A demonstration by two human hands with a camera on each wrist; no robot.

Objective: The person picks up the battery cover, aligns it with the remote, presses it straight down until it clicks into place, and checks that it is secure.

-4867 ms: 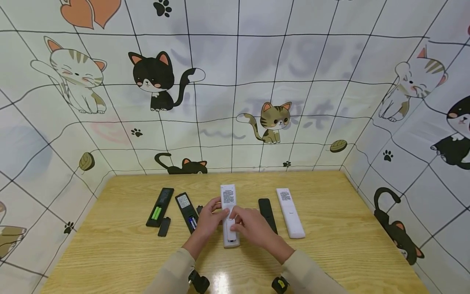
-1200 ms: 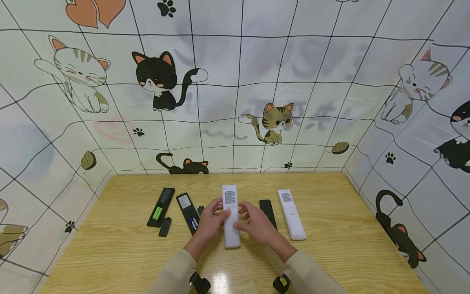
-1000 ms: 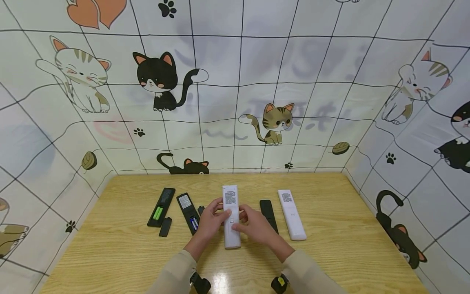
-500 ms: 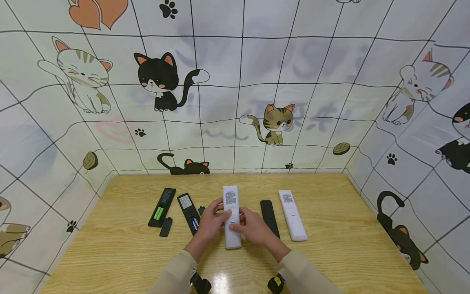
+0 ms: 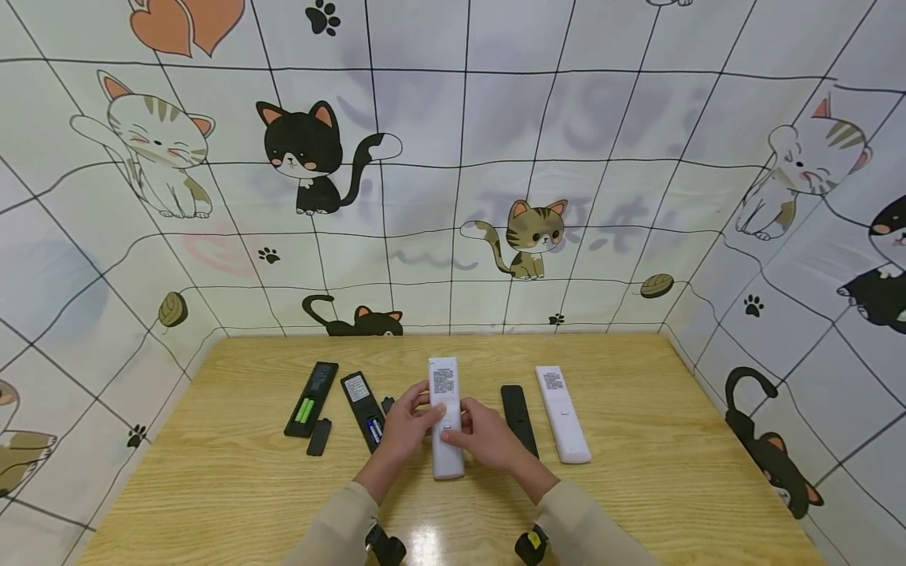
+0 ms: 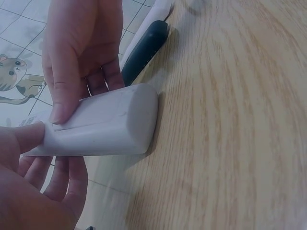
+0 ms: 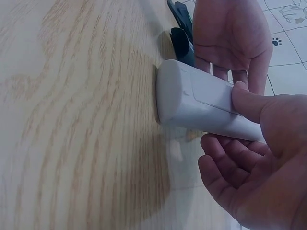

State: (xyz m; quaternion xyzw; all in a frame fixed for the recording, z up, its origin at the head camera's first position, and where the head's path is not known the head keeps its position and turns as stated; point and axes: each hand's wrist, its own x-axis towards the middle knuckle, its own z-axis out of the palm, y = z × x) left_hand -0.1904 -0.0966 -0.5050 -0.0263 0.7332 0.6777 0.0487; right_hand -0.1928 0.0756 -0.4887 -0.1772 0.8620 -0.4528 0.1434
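Note:
A white remote control (image 5: 445, 456) stands in the middle of the table with its labelled back facing up and its near end at the wood. My left hand (image 5: 405, 424) holds it from the left, thumb on the back and fingers along the side. From the right, my right hand (image 5: 488, 432) grips it, the thumb pressing on the battery cover (image 7: 213, 91) and the other fingers curled against the side and underneath. That cover sits in the back, its seam showing in the right wrist view. The front face of the remote is hidden.
At left lie a black remote (image 5: 311, 397) with green batteries, its loose cover (image 5: 319, 437), and another black remote (image 5: 363, 409) with blue batteries, partly behind my left hand. Right of my hands are a black remote (image 5: 519, 417) and a white one (image 5: 563, 417) on the wooden table (image 5: 672, 487).
Earlier the right fingers held the cover over the lower back of the remote; now it lies flat in place. The right hand then closed round the remote's side, thumb on the cover.

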